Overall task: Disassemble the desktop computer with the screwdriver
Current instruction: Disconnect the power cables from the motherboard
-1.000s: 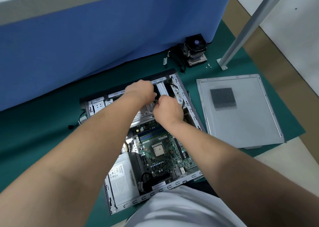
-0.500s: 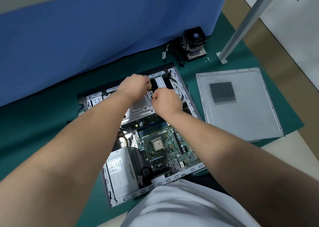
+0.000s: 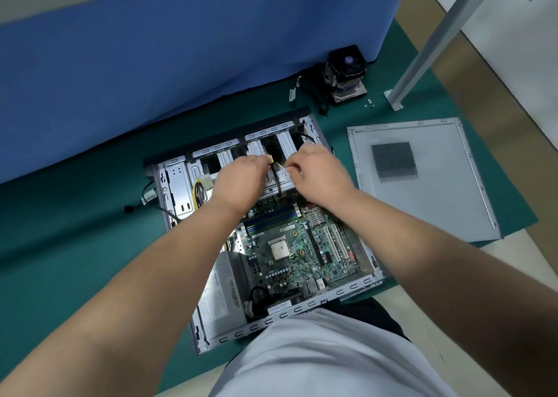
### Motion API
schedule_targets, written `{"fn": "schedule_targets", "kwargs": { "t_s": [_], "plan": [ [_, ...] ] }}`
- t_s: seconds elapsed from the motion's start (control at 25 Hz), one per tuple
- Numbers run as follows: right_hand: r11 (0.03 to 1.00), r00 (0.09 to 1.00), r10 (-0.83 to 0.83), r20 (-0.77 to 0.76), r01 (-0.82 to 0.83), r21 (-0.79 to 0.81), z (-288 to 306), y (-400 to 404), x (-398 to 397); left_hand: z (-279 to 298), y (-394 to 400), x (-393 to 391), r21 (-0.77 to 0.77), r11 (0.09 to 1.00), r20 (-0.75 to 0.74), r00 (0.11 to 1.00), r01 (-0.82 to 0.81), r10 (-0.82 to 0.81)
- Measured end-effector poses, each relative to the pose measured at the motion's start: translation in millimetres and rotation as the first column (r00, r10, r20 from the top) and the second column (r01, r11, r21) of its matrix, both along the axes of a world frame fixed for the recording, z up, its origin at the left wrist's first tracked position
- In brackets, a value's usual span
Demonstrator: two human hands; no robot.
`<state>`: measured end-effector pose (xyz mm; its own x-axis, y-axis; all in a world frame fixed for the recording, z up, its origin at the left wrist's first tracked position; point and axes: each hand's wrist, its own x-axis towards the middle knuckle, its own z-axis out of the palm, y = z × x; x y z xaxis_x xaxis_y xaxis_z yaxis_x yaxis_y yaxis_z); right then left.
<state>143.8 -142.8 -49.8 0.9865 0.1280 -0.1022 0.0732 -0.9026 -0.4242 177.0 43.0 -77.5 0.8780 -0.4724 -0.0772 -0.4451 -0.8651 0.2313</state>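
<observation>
An open desktop computer case (image 3: pixel 178 185) lies flat on a green mat (image 3: pixel 75 230). Its green motherboard (image 3: pixel 299 245) with a bare CPU socket is exposed, and a grey power supply (image 3: pixel 220 294) sits at the near left. Both hands are over the drive cage at the far side of the case. My left hand (image 3: pixel 238 179) pinches a small yellow cable connector (image 3: pixel 270 158) with a black cable hanging from it. My right hand (image 3: pixel 320 170) has its fingers curled just to the right of that connector; what it grips is hidden. No screwdriver is visible.
The removed grey side panel (image 3: pixel 422 179) lies on the mat to the right. A CPU cooler with fan (image 3: pixel 345 73) and loose screws (image 3: pixel 369 104) sit at the back by a blue partition (image 3: pixel 181 49). A metal post (image 3: pixel 431 40) stands at the right.
My hands have drawn slightly apart, and the yellow connector with its black cable now shows between them. The view has shifted, so the motherboard is more exposed.
</observation>
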Motion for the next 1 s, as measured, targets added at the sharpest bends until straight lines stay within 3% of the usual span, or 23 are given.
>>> {"fn": "schedule_targets", "kwargs": {
  "t_s": [0.12, 0.56, 0.72, 0.84, 0.92, 0.96, 1.0],
  "plan": [
    [0.994, 0.993, -0.039, 0.108, 0.049, -0.094, -8, -31, 0, 5, 3, -1, 0.105, 0.993, -0.002, 0.999, 0.05, -0.05],
    [0.986, 0.998, 0.044, -0.044, -0.051, -0.158, -38, -50, -25, 19, -5, -10, 0.349, 0.937, -0.093, 0.996, 0.023, 0.01],
    [0.975, 0.996, 0.056, -0.063, -0.068, -0.211, -39, -51, -38, 19, 15, -22, 0.198, 0.98, -0.228, 0.973, 0.013, 0.033],
    [0.968, 0.992, 0.107, 0.067, -0.089, -0.236, -32, -48, -66, 12, 39, -53, -0.055, 0.998, -0.067, 0.997, 0.022, -0.026],
    [0.951, 0.951, 0.238, 0.196, -0.187, -0.247, -32, -39, -89, 4, 58, -81, -0.157, 0.983, 0.045, 0.995, 0.091, -0.085],
    [0.937, 0.948, 0.293, 0.126, -0.259, -0.234, -33, -31, -98, -1, 68, -95, -0.163, 0.978, 0.074, 0.99, 0.13, -0.119],
    [0.932, 0.953, 0.299, -0.049, -0.303, -0.199, -33, -21, -103, -6, 78, -107, -0.154, 0.974, 0.082, 0.985, 0.164, -0.152]
  ]
}}
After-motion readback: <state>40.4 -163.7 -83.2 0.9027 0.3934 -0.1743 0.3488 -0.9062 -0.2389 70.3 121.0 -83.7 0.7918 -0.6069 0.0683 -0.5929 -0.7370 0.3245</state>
